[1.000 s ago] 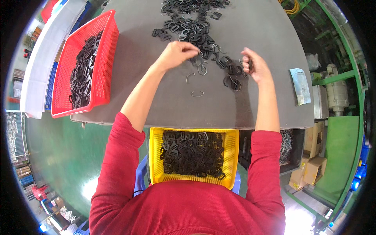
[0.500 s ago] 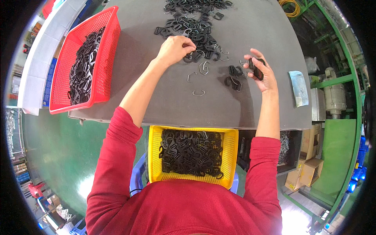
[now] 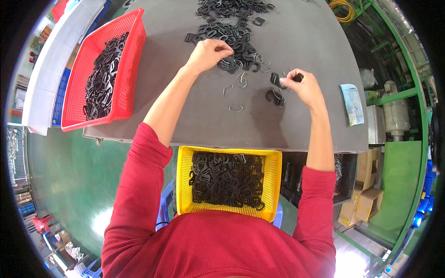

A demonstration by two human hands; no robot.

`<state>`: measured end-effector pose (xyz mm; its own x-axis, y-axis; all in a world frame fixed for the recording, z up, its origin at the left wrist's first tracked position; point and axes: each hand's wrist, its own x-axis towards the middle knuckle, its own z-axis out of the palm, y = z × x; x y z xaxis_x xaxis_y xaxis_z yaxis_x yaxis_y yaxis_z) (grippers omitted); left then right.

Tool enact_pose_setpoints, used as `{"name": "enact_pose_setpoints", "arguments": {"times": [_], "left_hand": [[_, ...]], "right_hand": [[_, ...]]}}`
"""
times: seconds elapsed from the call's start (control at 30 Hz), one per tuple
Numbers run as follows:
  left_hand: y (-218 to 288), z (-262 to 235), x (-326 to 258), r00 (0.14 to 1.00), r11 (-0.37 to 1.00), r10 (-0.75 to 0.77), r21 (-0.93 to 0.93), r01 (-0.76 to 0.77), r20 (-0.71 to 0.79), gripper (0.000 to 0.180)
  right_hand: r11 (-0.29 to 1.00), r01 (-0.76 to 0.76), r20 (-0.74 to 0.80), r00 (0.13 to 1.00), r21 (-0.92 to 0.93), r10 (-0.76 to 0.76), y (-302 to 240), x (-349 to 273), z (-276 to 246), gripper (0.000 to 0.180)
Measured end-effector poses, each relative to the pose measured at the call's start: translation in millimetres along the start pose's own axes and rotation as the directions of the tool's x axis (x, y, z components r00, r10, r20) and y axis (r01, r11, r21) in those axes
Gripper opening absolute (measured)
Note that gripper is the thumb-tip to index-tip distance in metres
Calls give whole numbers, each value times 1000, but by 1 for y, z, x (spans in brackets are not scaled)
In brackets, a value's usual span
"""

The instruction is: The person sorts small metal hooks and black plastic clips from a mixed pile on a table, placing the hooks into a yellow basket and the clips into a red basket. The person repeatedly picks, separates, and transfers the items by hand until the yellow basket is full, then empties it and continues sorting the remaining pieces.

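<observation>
My left hand [image 3: 208, 54] is closed in a pinch at the near-left edge of a pile of black plastic hooks and buckles [image 3: 237, 34]. Whatever its fingertips grip is hidden among the pieces. Over the right part of the table, my right hand [image 3: 306, 88] has its fingers curled around a black plastic buckle [image 3: 299, 77], only partly visible. Close to its thumb, another black buckle [image 3: 274, 78] shows, and a black hook [image 3: 275, 97] lies just nearer. Bent metal wire hooks [image 3: 241, 80] lie loose between my hands.
A red basket [image 3: 128, 69] of black pieces stands at the table's left edge. The yellow basket [image 3: 276, 185], with more black pieces, sits before my body below the table edge. At right lies a light-blue packet [image 3: 352, 104]; green metal framing [image 3: 419, 92] stands beyond.
My right hand has turned and curled its fingers inward, shifting slightly left and nearer. My left hand has stayed at the pile's edge, moving only a little.
</observation>
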<state>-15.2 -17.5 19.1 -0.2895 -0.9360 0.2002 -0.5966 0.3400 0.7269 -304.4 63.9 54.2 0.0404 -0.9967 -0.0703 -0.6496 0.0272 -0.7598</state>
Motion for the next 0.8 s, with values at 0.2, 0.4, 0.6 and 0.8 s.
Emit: {"name": "enact_pose_setpoints", "arguments": {"times": [0.2, 0.4, 0.6, 0.8], "left_hand": [[-6, -2, -3, 937, 678, -216, -649, 345, 273, 24], [2, 23, 2, 827, 329, -326, -766, 553, 458, 28], [39, 74, -4, 989, 911, 143, 386, -145, 35, 44], [41, 85, 12, 912, 568, 330, 720, -399, 244, 24]], "right_hand": [[951, 306, 411, 861, 50, -299, -41, -90, 22, 32], [921, -43, -87, 996, -387, 10, 9, -51, 33, 36], [942, 21, -72, 996, -335, -48, 21, -33, 40, 31], [996, 0, -39, 999, 94, 3, 31, -16, 1, 32]]}}
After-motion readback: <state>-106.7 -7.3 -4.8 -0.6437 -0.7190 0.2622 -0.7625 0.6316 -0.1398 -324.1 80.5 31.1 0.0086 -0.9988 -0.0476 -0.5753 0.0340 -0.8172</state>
